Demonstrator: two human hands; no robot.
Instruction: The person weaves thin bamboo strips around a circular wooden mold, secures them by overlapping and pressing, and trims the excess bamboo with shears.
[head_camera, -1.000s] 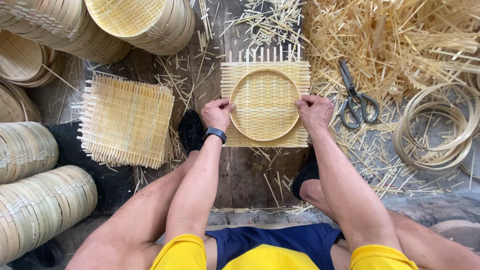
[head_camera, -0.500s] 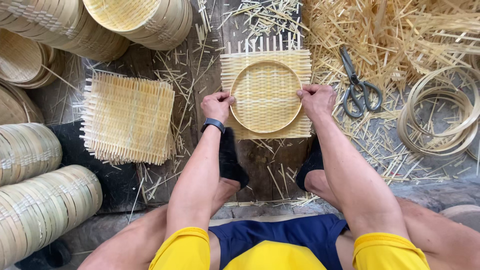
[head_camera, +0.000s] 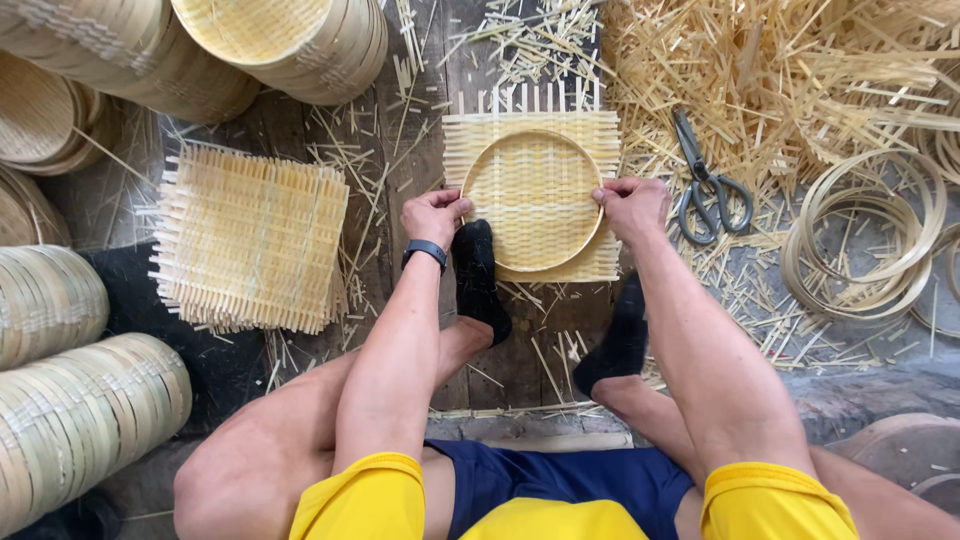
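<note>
- Left hand (head_camera: 432, 215) clamps the left edge of the bamboo hoop (head_camera: 533, 200); right hand (head_camera: 630, 205) clamps its right edge.
- The hoop lies on a woven mat (head_camera: 590, 140) on the floor; both look light, springy and splintery, best gripped at the rim.
- Scissors (head_camera: 705, 180) lie just right.
- No packages or labels visible.

1. Soft, even daylight falls on my work; no glare anywhere.
2. Shadows are faint; the darkest patch lies under my knee at 8 o'clock.
3. Focus is crisp at center, on the straw (head_camera: 800, 70) at 1 o'clock too.
4. Edges bow: the baskets (head_camera: 80, 430) at 8 o'clock curve outward.
</note>
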